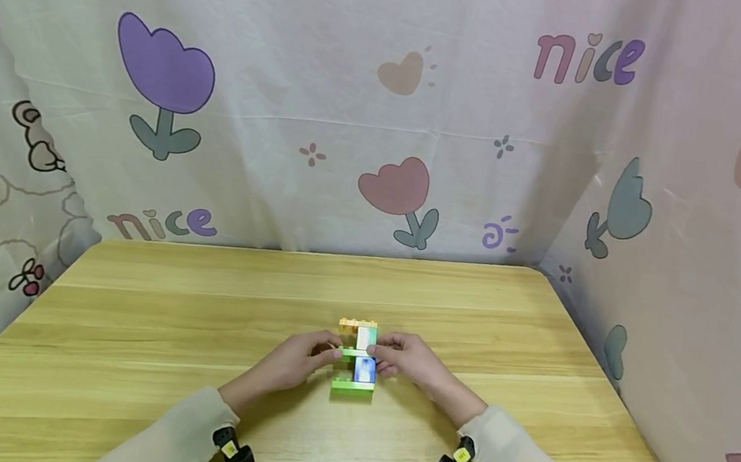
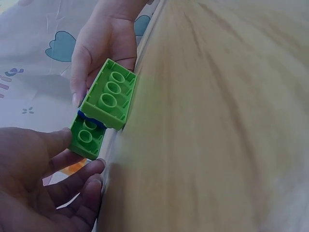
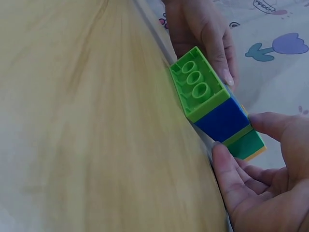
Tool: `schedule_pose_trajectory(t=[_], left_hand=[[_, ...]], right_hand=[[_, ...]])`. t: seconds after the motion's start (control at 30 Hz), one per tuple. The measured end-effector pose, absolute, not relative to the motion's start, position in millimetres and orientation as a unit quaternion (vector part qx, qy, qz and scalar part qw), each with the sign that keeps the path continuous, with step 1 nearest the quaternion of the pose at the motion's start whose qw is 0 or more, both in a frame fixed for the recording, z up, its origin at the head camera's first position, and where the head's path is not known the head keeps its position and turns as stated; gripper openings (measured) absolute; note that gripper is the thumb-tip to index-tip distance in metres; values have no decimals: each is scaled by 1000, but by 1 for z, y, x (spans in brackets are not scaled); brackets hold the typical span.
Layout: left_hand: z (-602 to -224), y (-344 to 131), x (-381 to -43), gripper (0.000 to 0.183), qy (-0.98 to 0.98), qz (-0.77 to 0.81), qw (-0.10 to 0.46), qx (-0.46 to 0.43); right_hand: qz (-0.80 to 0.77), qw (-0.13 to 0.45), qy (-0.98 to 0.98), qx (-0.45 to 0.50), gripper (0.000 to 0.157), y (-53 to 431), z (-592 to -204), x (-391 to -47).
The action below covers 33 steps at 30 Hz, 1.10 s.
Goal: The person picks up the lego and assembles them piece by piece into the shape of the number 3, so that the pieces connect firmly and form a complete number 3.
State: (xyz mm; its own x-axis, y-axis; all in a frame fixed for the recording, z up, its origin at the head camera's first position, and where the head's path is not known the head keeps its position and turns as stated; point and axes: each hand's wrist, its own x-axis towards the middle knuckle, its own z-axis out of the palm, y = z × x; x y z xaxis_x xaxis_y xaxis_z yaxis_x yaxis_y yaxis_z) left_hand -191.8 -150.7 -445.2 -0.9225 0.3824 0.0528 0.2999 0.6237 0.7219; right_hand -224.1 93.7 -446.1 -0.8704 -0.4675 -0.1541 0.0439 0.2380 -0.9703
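Note:
A stack of building bricks (image 1: 364, 369) is held between both hands over the middle of the table. Its near end is a lime green brick (image 1: 353, 389), whose hollow underside with round tubes shows in both wrist views. Behind that come a blue brick (image 3: 219, 120), a second lime green brick (image 2: 87, 137), a teal-green brick (image 3: 247, 144) and an orange brick (image 1: 349, 323) at the far end. My left hand (image 1: 294, 360) pinches the jutting end of the second lime green brick. From the other side, my right hand (image 1: 421, 366) grips the stack near the blue and teal-green bricks.
The wooden table (image 1: 207, 295) spreads around both hands, its back edge close to a patterned curtain (image 1: 292, 80). More curtain hangs along the left and right sides. A black wrist camera (image 1: 233, 453) sits on the left sleeve, another camera (image 1: 455, 461) on the right.

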Motion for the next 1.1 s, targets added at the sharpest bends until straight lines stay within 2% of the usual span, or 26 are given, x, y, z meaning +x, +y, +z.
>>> schedule_pose_trajectory(t=[0.33,0.67,1.1], left_hand=[[-446,-149,-195,28,906,373,52,193],[-449,-148,-196,23,904,372,54,202],[-449,-149,-198,21,906,371,53,198]], right_hand=[[-592,213,765,-137,45,91,-444,-226],[-522,169,821,-160,44,88,-443,-221],[-536,172,811,-161,47,87,-442,-221]])
